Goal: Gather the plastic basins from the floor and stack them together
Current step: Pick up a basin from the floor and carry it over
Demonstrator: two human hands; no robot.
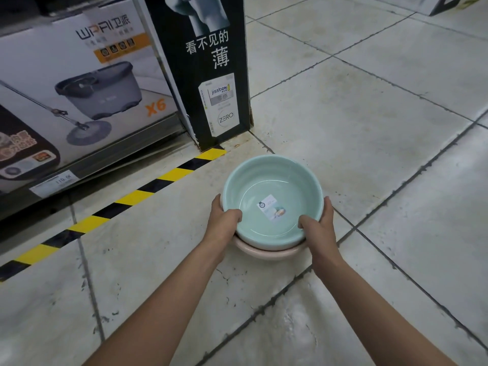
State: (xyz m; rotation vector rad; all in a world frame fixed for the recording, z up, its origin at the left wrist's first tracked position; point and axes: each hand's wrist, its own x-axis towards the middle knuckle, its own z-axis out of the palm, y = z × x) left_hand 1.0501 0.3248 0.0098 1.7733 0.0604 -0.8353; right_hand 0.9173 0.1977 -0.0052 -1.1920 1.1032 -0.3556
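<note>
The mint-green basin (pixel 272 199) sits inside a pink basin (pixel 266 251), of which only the near rim shows beneath it. Both are on the tiled floor (pixel 369 128), near the yellow-and-black warning tape (pixel 148 191) and the corner of a dark display stand (pixel 208 70). The left hand (pixel 223 220) grasps the green rim at its left near side and the right hand (pixel 320 225) grasps it at the right, thumbs curled over the edge into the bowl, fingers outside.

I judge that the step in hand is seating the green basin fully into the pink one — or lifting the pair together; I cannot tell which. To do it well, the two rims should be kept level and concentric, with even pressure from both sides, so that the upper basin does not jam at a tilt. If the pair is to be lifted, the fingers should catch under the pink rim too — otherwise only the green one may come up. A paper label (pixel 272 208) lies inside; no other basin is visible here.
</note>
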